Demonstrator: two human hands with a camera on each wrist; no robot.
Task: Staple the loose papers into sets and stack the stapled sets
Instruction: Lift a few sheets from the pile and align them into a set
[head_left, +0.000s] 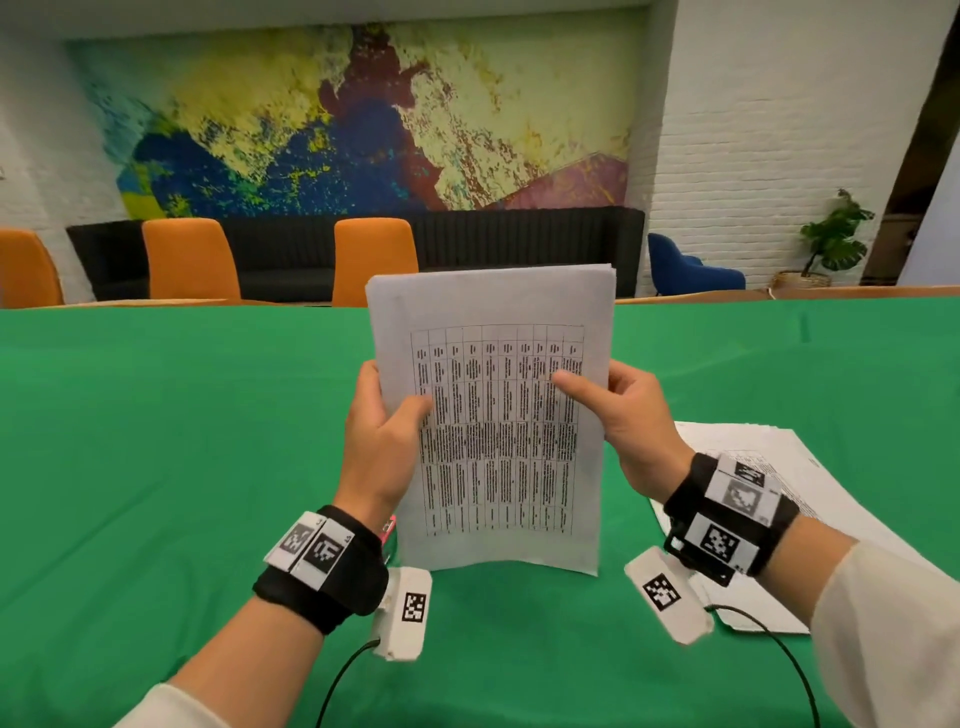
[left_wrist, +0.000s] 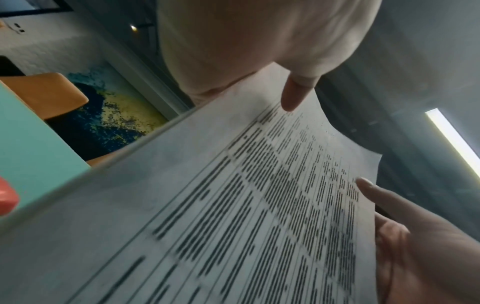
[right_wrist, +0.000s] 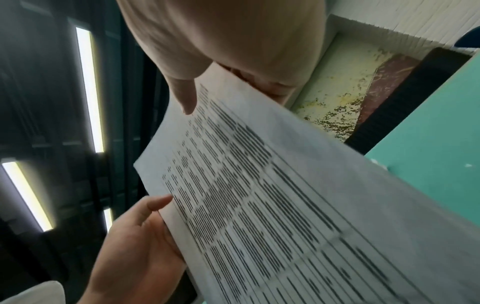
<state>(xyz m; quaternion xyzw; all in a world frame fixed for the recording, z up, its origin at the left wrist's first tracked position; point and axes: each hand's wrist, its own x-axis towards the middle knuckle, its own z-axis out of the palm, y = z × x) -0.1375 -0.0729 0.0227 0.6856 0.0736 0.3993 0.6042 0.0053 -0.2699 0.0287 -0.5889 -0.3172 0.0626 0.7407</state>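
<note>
Green cloth (head_left: 182, 441) covers the table; above it, left hand (head_left: 382, 447) and right hand (head_left: 631, 421) pinch an upright sheaf of printed papers (head_left: 498, 415); a loose paper pile (head_left: 810, 467) lies right of the sheaf, orange chairs (head_left: 374, 260) and a mural (head_left: 353, 119) beyond.

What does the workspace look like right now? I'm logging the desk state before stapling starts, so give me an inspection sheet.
Surface: table under a green cloth, flat.
Job's things: sheaf of printed papers held upright, its lower edge down at the cloth; a second pile of papers lies flat to the right. A pink object peeks out behind the left wrist; cannot tell if it is the stapler.
Clutter: nothing seen.
Grippers: left hand and right hand grip the sheaf's side edges, thumbs on the front page.
Cables: black cables trail from both wrist cameras.
Surroundings: orange chairs, dark sofa, painted mural, potted plant.
</note>
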